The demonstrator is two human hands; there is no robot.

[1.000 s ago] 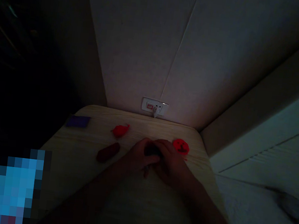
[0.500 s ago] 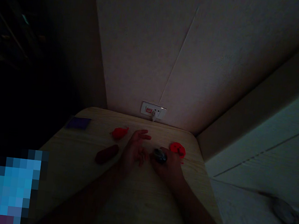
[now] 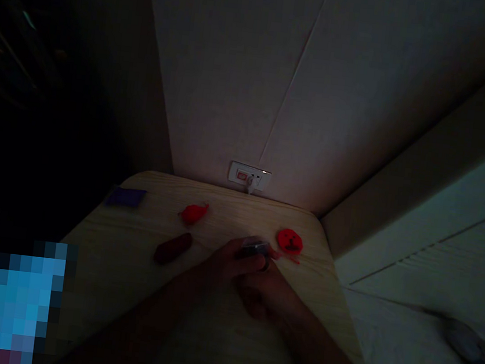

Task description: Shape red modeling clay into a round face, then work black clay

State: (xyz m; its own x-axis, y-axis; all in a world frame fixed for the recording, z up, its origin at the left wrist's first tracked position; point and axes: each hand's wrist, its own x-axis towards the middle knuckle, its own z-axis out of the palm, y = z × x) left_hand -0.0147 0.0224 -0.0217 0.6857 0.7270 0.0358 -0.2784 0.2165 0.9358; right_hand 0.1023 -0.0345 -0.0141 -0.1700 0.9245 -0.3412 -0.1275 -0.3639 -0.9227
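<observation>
In the middle of the wooden tabletop (image 3: 191, 322), my left hand (image 3: 227, 262) is closed round a small dark glossy object (image 3: 254, 247), its thumb across the near side. Clear, shiny material shows along the object's top; its exact kind is too dim to tell. My right hand (image 3: 269, 287) is pressed close against the near right side of it, fingers curled and partly hidden. Just beyond the right hand lies a red round piece with a dark face drawn on it (image 3: 290, 242). To the left are a dark red oblong case (image 3: 172, 248) and a bright red crumpled bundle (image 3: 194, 214).
A purple flat packet (image 3: 126, 197) lies at the table's far left edge. Behind the table, a wall socket (image 3: 249, 176) has a plug in it. A pale cabinet panel (image 3: 449, 246) stands to the right. The room is very dim.
Half a second ago my left hand was spread open and apart, with the dark object in my right hand. Now the left hand has moved right and closed on the object, the hands together.
</observation>
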